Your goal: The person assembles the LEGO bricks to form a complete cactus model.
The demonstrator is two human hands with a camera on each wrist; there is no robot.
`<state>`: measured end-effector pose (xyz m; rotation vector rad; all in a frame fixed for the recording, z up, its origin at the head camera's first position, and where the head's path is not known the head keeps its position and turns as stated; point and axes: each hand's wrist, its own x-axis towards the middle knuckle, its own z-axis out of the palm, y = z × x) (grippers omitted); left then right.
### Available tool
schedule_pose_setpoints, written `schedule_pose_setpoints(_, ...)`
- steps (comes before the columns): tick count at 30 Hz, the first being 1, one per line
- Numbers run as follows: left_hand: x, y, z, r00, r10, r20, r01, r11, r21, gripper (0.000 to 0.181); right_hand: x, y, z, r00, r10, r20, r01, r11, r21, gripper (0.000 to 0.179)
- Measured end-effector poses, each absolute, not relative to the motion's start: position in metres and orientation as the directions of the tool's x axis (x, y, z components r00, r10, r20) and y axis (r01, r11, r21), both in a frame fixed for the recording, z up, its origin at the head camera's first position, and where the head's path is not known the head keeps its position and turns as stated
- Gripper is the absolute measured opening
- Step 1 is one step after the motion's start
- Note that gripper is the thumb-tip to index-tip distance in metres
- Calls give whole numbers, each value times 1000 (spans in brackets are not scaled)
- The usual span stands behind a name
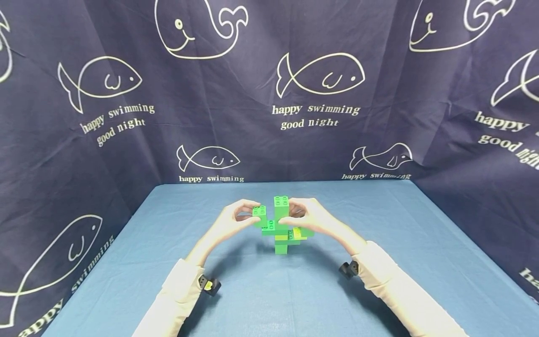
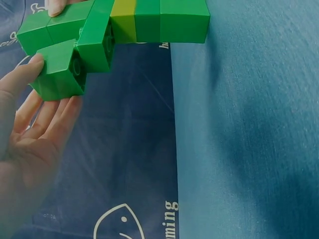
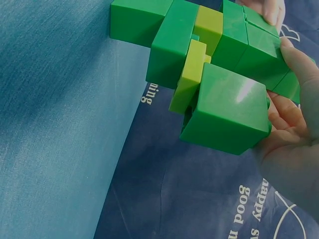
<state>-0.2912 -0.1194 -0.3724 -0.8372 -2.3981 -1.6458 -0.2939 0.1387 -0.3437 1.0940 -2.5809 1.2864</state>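
A cactus-like stack of green toy building bricks [image 1: 281, 248] stands upright on the table, with a lime layer [image 2: 123, 20] partway up. My left hand [image 1: 233, 220] grips the green brick [image 1: 259, 219] at the end of the left side arm, thumb [image 2: 25, 74] on one side and fingers on the other. Between thumb and fingers, my right hand [image 1: 313, 216] holds the top green column [image 1: 280, 211]. Below the right hand, a right side arm carries a lime plate [image 3: 192, 74] and a larger green brick [image 3: 229, 107].
Blue cloth [image 1: 269, 299] covers the table. Dark navy curtains [image 1: 261, 154] printed with white fish and lettering hang along the back and both sides. A small black camera sits on the left wrist [image 1: 210, 284], another on the right wrist [image 1: 348, 269].
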Motion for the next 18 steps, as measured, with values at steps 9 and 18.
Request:
schedule_pose_setpoints(9,-289,-120,-372,-823,407,395,512,232,827,36,-294,138,-343,-749,-569,340,-617,410,-672,18)
schedule_pose_setpoints(18,-289,-118,-370,-819,426,385,512,237,826,36,-295,138,-344,-754,-568,330,-608,414,-678,19)
